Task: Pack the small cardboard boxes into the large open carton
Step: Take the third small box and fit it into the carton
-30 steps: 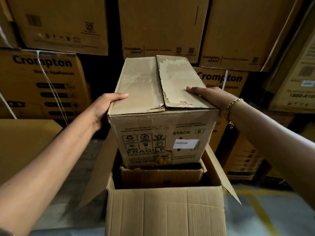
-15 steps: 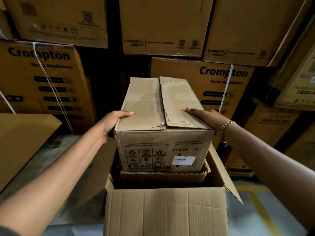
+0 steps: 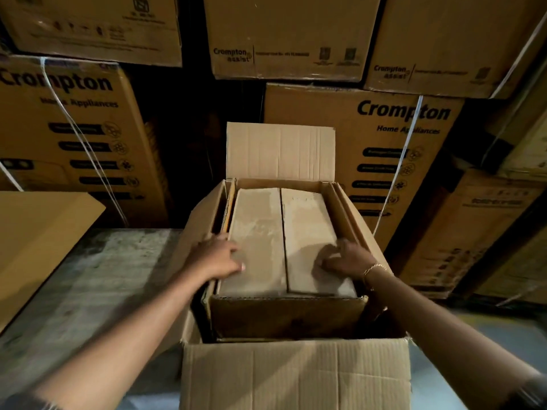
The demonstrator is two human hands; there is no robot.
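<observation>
The large open carton [image 3: 296,377] stands on the floor in front of me, its far flap upright and its side flaps spread outward. The small cardboard box [image 3: 281,232] sits down inside it, with only its closed, dusty top showing. A darker cardboard wall [image 3: 287,316] stands between the box and the carton's near side. My left hand [image 3: 216,258] lies over the near left edge of the box top. My right hand [image 3: 349,258], with a bracelet at the wrist, presses curled fingers on the near right part of the top.
Tall stacks of printed "Crompton" cartons [image 3: 393,137] close off the back and right. More of these cartons [image 3: 74,134] stand at the left. A flat cardboard sheet [image 3: 38,241] lies at the left over the grey floor [image 3: 103,276].
The small box went from above the carton down into it, so its labelled front is now hidden. Both hands followed it down and now rest on its top.
</observation>
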